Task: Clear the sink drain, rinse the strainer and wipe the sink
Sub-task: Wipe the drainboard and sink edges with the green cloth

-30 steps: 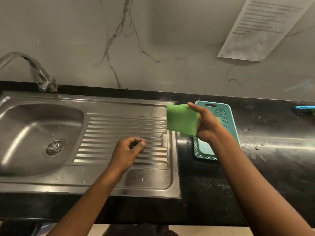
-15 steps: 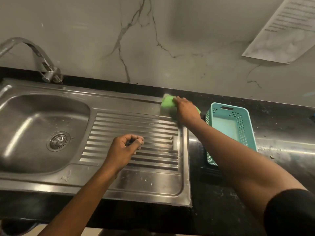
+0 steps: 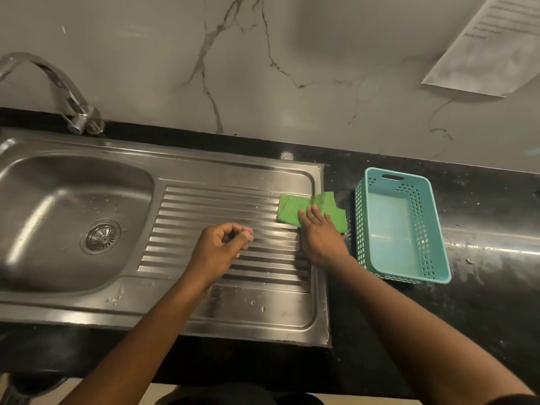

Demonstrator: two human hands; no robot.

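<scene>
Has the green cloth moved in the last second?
Yes. The green cloth went from mid-air to the far right corner of the drainboard, then slid nearer along its right edge; the right hand presses it there, beside the teal basket.

Basket [image 3: 428,229]: teal, perforated, upright on counter.
Counter [image 3: 482,302]: black, smeared.
Paper [image 3: 491,45]: printed sheet on wall.
Wall [image 3: 321,68]: grey, dark-veined.

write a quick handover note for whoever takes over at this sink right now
Right hand: flat, pressing the green cloth at the right edge of the drainboard, next to the teal basket.
Left hand: above the drainboard ribs, fingers curled, nothing visible in them.
Done: strainer sits seated in the basin.
Left: wipe drainboard and basin; both show droplets.
</scene>
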